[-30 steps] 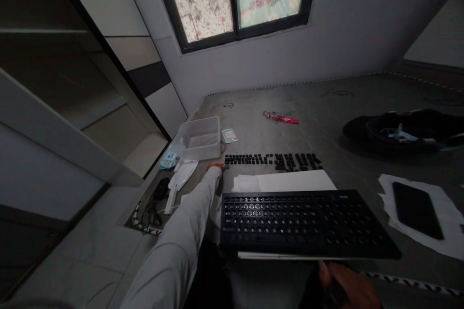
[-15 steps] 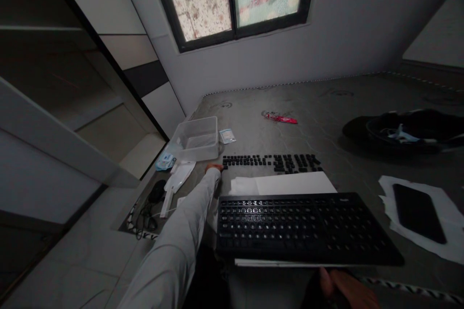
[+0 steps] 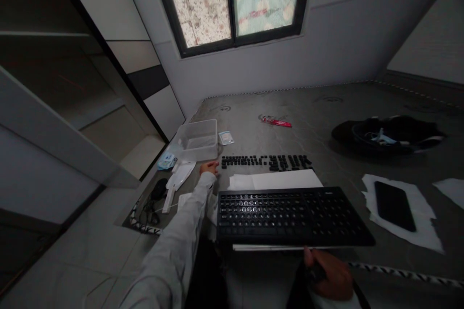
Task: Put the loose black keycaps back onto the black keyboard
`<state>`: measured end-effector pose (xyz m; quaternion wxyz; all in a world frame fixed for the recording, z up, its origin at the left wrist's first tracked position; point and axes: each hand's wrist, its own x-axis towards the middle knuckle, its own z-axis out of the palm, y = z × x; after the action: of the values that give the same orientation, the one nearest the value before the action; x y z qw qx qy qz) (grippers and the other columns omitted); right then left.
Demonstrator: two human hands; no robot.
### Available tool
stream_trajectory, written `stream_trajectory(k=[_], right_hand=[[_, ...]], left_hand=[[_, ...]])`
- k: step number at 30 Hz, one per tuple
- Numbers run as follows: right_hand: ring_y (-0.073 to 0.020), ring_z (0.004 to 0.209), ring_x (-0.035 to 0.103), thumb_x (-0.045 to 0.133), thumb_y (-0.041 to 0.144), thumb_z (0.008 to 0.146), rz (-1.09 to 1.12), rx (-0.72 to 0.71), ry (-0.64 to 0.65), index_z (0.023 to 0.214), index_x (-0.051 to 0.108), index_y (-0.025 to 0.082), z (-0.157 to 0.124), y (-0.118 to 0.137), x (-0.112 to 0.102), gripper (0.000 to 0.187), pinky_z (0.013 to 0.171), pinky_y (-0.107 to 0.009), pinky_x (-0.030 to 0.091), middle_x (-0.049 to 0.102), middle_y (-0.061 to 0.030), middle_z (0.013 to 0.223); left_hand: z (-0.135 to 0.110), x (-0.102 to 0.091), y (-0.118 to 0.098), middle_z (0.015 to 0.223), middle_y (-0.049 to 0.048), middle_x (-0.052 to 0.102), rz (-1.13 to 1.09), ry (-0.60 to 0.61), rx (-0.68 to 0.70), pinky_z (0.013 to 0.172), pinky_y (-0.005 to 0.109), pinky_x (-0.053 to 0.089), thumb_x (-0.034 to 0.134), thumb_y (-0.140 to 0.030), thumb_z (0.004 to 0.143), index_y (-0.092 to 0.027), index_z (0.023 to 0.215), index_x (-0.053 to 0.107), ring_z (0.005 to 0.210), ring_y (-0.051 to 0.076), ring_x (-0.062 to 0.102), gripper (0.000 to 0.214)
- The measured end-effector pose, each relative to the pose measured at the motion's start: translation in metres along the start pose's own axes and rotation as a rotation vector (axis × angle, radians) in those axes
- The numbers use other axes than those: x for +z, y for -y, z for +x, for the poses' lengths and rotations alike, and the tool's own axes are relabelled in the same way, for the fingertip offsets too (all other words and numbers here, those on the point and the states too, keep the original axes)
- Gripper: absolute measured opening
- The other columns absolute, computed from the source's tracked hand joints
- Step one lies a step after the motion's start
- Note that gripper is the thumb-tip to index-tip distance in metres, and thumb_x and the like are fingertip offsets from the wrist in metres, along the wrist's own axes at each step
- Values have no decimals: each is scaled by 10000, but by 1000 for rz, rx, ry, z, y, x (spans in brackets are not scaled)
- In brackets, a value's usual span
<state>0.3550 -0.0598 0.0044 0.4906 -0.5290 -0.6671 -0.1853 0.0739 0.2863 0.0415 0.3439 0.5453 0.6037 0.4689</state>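
Reference item: the black keyboard point(image 3: 290, 217), positioned at the near edge of the grey surface point(image 3: 319, 113). A flat white item point(image 3: 288, 179) shows along the keyboard's far side. Beyond that, loose black keycaps point(image 3: 274, 161) lie in rows. The left hand point(image 3: 208, 168) is located past the keyboard's far left corner, just beside the keycaps; from where I stand, I cannot tell whether its grip is spread or pinching. The right hand point(image 3: 331, 273) is at the keyboard's near edge, fingers curled; what this grip encloses is unclear. A clear container point(image 3: 198, 153) sits beyond the keyboard, leftward.
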Motion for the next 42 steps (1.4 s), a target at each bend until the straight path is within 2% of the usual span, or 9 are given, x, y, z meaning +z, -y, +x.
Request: stream_trajectory(k=[3, 7, 11, 14, 18, 24, 29, 34, 42], right_hand=[[-114, 455, 557, 612, 198, 846, -17, 32, -4, 660, 647, 177, 1, 5, 0, 191, 532, -250, 439, 632, -23, 538], [-131, 487, 577, 571, 270, 877, -76, 99, 33, 681, 663, 173, 1, 11, -3, 237, 559, -262, 454, 658, -48, 574], [-137, 505, 591, 558, 312, 889, -106, 103, 25, 696, 668, 172, 1, 16, -6, 263, 578, -263, 457, 672, -51, 595], [-142, 529, 609, 552, 336, 900, -140, 80, -7, 706, 665, 163, 3, 19, -10, 283, 600, -264, 456, 684, -59, 618], [-133, 497, 571, 506, 380, 921, -184, 96, -23, 683, 643, 161, 9, 26, -14, 352, 553, -258, 403, 651, -48, 579], [-134, 446, 480, 474, 545, 885, -106, 438, -65, 557, 548, 193, 37, 58, 0, 487, 521, -278, 344, 527, -4, 479], [-106, 370, 375, 545, 579, 819, 561, 904, -101, 527, 432, 220, 95, 101, 44, 476, 406, -265, 274, 394, 56, 405], [-73, 332, 298, 632, 505, 767, 1262, 1183, -190, 525, 316, 226, 147, 129, 95, 487, 373, -232, 274, 304, 102, 356], [-63, 344, 301, 620, 553, 755, 1323, 1319, -223, 540, 320, 217, 150, 138, 139, 500, 381, -219, 289, 306, 108, 364]], left_hand=[[-50, -19, -17, 799, 84, 726, -13, 0, -25, 494, 229, 449, 646, -437, 760, -100, 900, 697, 506, 105, 566, 368], [-137, -42, -29, 821, 62, 732, 8, -27, 23, 723, 300, 500, 598, -418, 791, -183, 926, 713, 766, 181, 656, 294], [-210, -49, -30, 992, 59, 693, 352, -154, 409, 887, 390, 453, 521, -347, 860, -249, 940, 718, 950, 217, 601, 234], [-239, -43, -27, 1165, 68, 619, 458, -204, 523, 917, 420, 439, 552, -278, 840, -277, 1011, 704, 1055, 239, 551, 229], [-249, -35, -17, 1242, 71, 569, 486, -211, 567, 932, 445, 433, 570, -222, 810, -280, 1023, 697, 1117, 261, 515, 255], [-247, -34, -3, 1249, 123, 537, 345, -221, 613, 971, 458, 427, 532, -199, 830, -189, 1095, 638, 1151, 258, 494, 286], [-248, -38, -2, 1244, 117, 535, 280, -198, 596, 984, 456, 418, 495, -196, 856, -196, 1054, 644, 1180, 247, 477, 247], [-246, -36, 1, 1229, 111, 545, 224, -190, 595, 980, 441, 412, 483, -202, 862, -193, 1047, 641, 1158, 238, 481, 244], [-245, -34, 3, 1178, 103, 571, 168, -208, 560, 957, 434, 418, 464, -227, 865, -202, 1028, 645, 1115, 238, 498, 245]])
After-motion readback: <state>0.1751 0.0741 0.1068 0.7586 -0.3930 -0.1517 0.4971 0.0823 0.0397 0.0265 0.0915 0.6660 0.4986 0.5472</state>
